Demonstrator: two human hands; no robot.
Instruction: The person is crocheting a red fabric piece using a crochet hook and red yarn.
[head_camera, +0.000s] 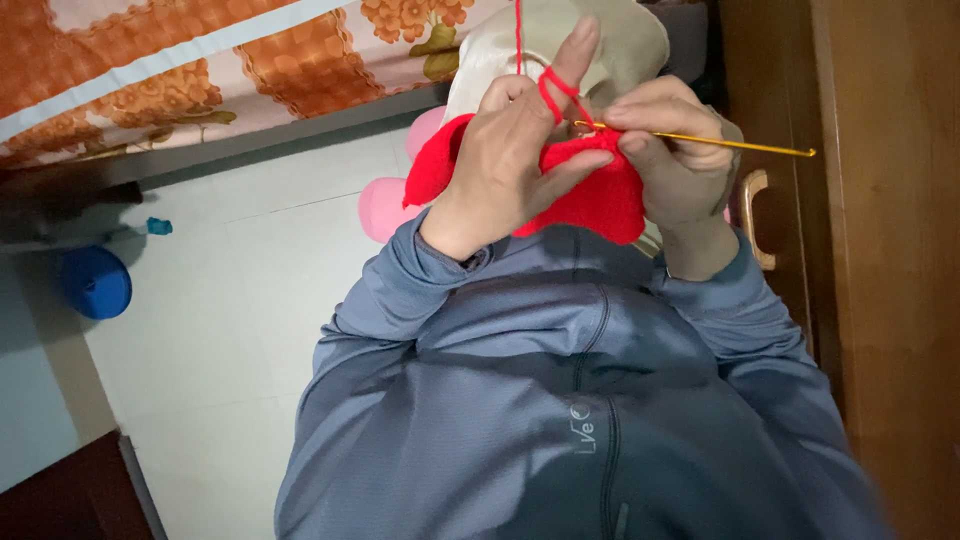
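Observation:
A red crocheted piece (590, 200) is held up in front of my chest between both hands. My left hand (510, 160) grips its left side, and red yarn (555, 90) is wound around the raised index finger, with a strand running up out of view. My right hand (675, 165) pinches a golden crochet hook (720, 141), whose tip sits in the top edge of the red piece while its shaft points right. Both arms wear blue-grey sleeves.
Pink slippers (385, 205) lie on the pale tiled floor (220, 300) below my hands. A blue round object (95, 282) rests at the left. A bed with an orange floral sheet (200, 60) spans the top. A wooden cabinet with a handle (752, 215) stands right.

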